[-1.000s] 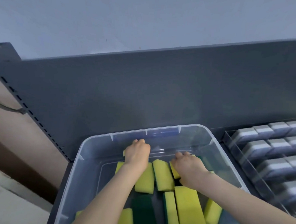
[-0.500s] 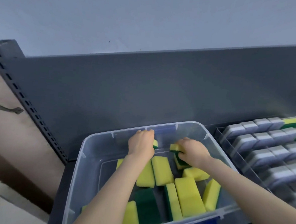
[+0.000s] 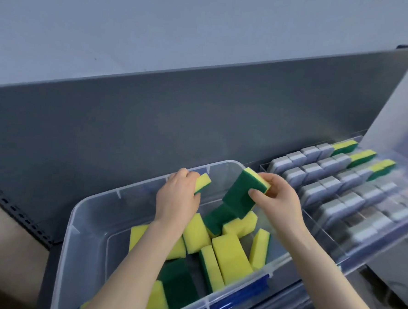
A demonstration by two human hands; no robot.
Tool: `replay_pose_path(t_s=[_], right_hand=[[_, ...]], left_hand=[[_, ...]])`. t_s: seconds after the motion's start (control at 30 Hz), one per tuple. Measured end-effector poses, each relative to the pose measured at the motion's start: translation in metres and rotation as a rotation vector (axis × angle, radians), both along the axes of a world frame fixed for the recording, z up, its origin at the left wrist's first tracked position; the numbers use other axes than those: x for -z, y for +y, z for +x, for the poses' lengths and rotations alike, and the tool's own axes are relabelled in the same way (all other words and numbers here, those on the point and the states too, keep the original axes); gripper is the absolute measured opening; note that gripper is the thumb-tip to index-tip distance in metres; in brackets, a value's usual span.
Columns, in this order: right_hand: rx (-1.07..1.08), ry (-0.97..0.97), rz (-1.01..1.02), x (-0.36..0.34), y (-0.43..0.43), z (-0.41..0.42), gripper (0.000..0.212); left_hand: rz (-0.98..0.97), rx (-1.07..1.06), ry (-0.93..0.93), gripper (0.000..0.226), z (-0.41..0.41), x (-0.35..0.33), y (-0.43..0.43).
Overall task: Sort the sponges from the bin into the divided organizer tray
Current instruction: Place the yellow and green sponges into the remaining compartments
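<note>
While each hand lifts a sponge above the bin point(image 3: 94, 209), the left hand point(image 3: 176, 200) closes on one point(image 3: 203, 181) and the right hand point(image 3: 277, 202) pinches another point(image 3: 242, 192). Next, likely carrying both right to the tray point(image 3: 331, 243).

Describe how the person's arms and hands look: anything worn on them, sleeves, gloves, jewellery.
Both arms are bare as far up the forearms as the frame shows: no sleeves visible. The left hand and the right hand wear no gloves, and no rings, watch, bracelets or markings are visible on either hand or wrist. Fingernails look short and unpainted, though the image is slightly blurred.
</note>
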State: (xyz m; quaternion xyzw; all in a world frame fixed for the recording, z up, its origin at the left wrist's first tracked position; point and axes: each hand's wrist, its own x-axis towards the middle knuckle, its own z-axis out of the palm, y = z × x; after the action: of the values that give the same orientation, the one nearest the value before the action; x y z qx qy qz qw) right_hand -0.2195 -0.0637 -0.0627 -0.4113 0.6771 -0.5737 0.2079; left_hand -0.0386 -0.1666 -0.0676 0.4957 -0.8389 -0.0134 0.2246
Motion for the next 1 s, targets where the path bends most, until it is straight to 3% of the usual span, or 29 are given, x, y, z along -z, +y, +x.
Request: replay_pose_path(t_s=[0.23, 0.5, 1.0], right_hand=[[0.03, -0.093, -0.058, -0.011, 0.031, -0.036, 0.032], [0.096, -0.075, -0.116, -0.032, 0.089, -0.117, 0.033], [0.161, -0.111, -0.144, -0.036, 0.216, -0.31, 0.035]], left_hand=[[0.002, 0.108, 0.178, 0.033, -0.024, -0.032, 0.027], [-0.062, 0.267, 0.463, 0.035, -0.113, -0.073, 0.083], [0.023, 0.309, 0.532, 0.033, -0.307, -0.081, 0.186]])
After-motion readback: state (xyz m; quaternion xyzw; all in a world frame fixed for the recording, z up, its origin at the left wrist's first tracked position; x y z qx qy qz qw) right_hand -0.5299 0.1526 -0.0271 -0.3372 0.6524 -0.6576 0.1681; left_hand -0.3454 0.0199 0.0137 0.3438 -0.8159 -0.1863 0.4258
